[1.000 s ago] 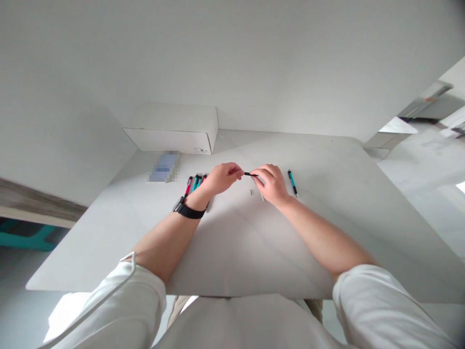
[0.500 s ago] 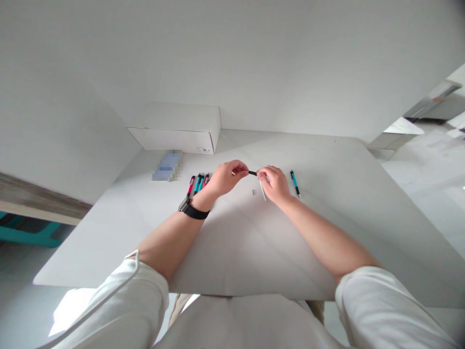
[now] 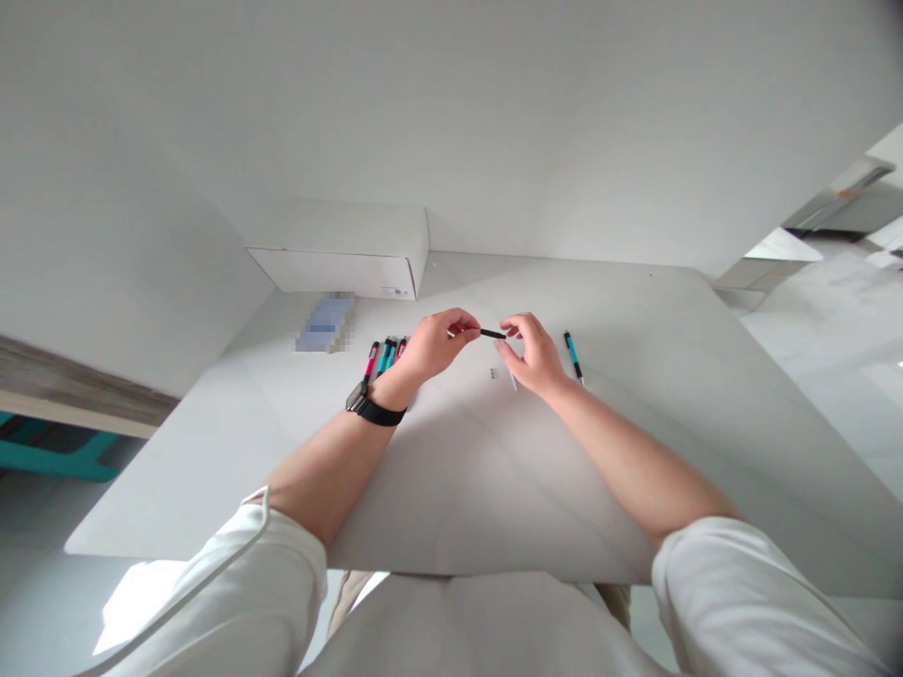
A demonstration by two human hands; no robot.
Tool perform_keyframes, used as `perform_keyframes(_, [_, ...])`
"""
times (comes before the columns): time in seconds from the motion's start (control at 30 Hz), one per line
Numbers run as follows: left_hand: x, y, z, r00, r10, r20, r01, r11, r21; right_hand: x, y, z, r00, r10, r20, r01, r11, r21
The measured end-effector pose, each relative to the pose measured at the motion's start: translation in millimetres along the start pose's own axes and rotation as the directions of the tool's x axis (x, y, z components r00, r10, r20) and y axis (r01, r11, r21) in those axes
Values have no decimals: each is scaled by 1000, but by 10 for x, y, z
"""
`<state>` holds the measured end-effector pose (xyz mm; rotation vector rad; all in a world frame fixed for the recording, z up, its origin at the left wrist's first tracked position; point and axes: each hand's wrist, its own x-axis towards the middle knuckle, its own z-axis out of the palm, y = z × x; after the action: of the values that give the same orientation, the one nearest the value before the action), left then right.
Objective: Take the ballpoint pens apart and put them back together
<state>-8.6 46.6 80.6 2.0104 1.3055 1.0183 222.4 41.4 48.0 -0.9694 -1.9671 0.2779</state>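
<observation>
My left hand (image 3: 443,342) pinches one end of a slim black pen part (image 3: 492,333) between thumb and fingertips, above the table. At its other end is my right hand (image 3: 530,354), thumb and fingers apart around the tip; whether they touch it I cannot tell. Partly hidden under the right hand, a thin white stick, like a pen refill (image 3: 514,382), points toward me. Small dark-and-white bits (image 3: 493,373) lie between the hands. A teal and black pen (image 3: 574,356) rests right of my right hand. Several red and teal pens (image 3: 385,356) lie behind my left wrist, partly covered.
A white box (image 3: 339,270) stands against the wall at the back left of the white table (image 3: 494,489). In front of it is a blurred blue item (image 3: 325,322). A white cable (image 3: 212,574) runs along my left sleeve.
My right fingers have spread and come off the black pen part, showing more of its length. My left hand keeps its pinch, nearly still.
</observation>
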Motion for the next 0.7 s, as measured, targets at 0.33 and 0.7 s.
perform_keyframes(0.33, [-6,9,4,1000,-6,-2,6,1000,4,6,37,18,1000,-15,6,15,1000,9])
perform_keyframes(0.7, [-4,-26,6,1000,-12,9,12,999,33,23,24,6,998,-52,21,51,999,17])
